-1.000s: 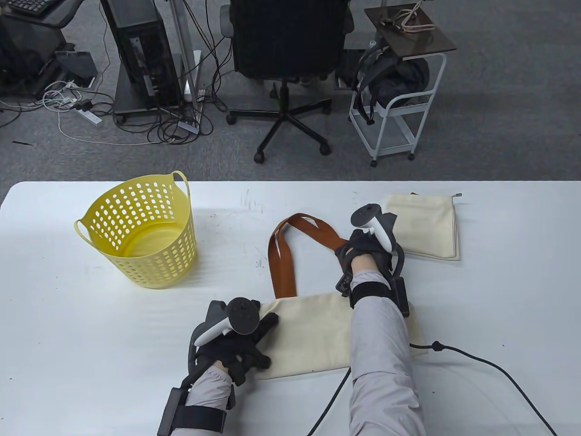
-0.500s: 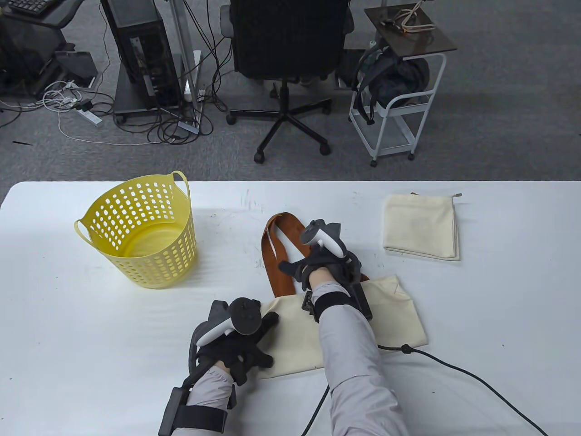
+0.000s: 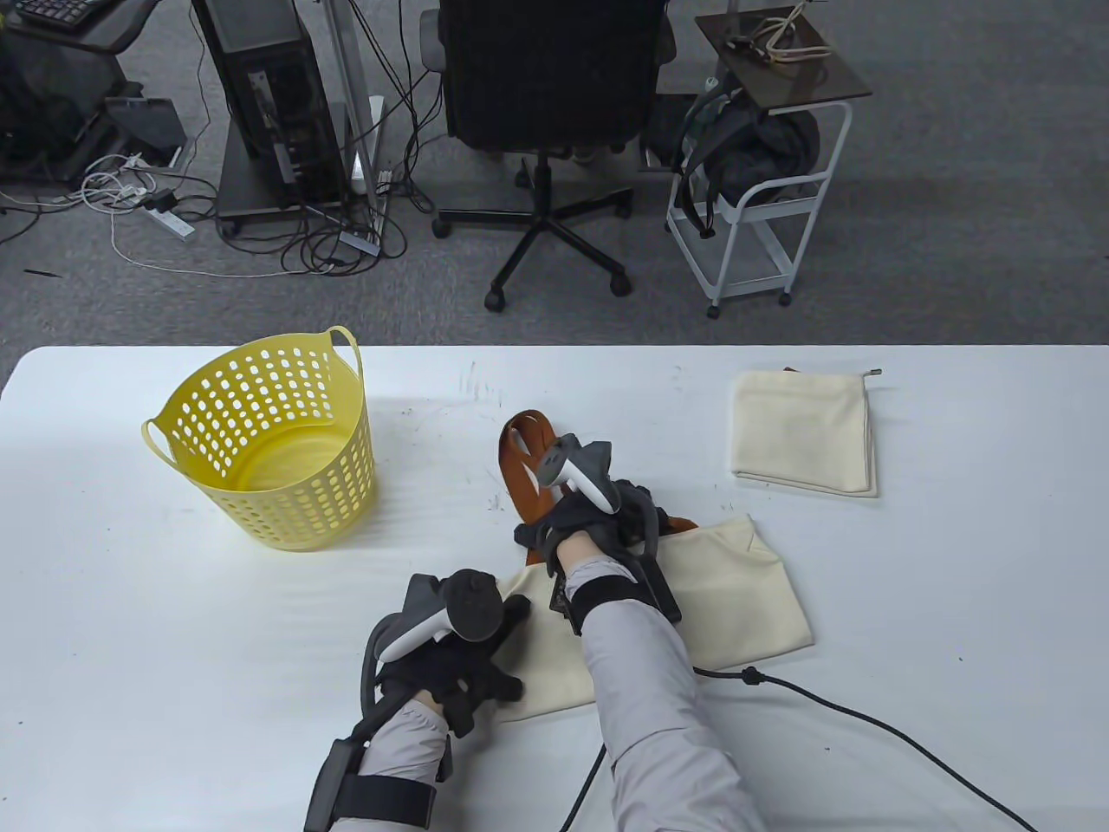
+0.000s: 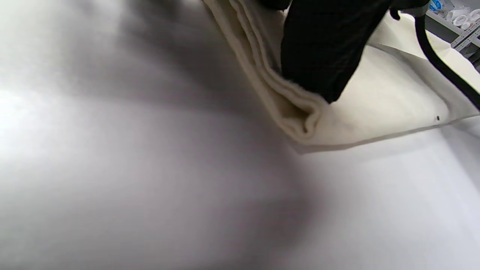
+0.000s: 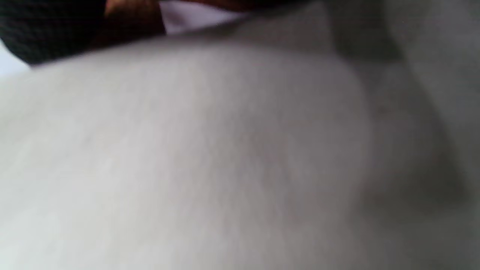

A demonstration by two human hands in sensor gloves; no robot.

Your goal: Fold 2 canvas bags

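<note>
Pressing the canvas bag's (image 3: 745, 598) left edge flat, the left hand (image 3: 450, 672) lies spread open. Right hand (image 3: 589, 520) grips the brown straps (image 3: 520, 468); bare table (image 3: 953, 563) to its right.

Cream canvas bag (image 3: 736, 589) flat near table front, brown straps (image 3: 520, 468) bunched; second bag (image 3: 801, 433) folded, far right.

The table view is bright, evenly lit and sharp, with only soft shadows on the white worktop (image 3: 953, 563). The left wrist view shows broad blurred shadow and glare at its left edge. The right wrist view is almost wholly out of focus.
</note>
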